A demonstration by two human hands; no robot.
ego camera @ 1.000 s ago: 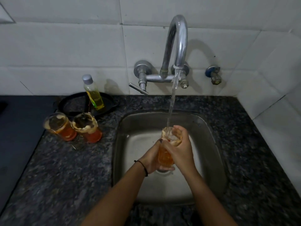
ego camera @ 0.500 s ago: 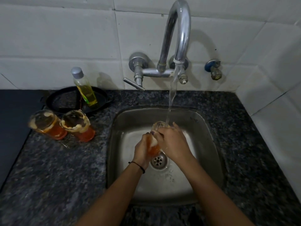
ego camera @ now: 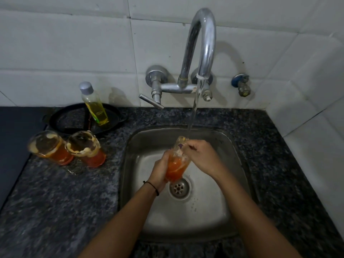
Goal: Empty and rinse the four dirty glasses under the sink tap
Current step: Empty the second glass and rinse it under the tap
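Steel sink (ego camera: 236,164), glass (ego camera: 177,164) near-upright, mouth up under tap (ego camera: 202,43), both hands gripping.

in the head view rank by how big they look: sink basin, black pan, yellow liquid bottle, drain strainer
1. sink basin
2. black pan
3. yellow liquid bottle
4. drain strainer

The pan sits farther from the camera than the basin, so its true size may be understated.

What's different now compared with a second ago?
The glass sank lower in the sink, toward the drain. The left hand still grips its body; the right hand shifted to its rim. Water keeps running from the tap, and two dirty glasses remain on the counter.
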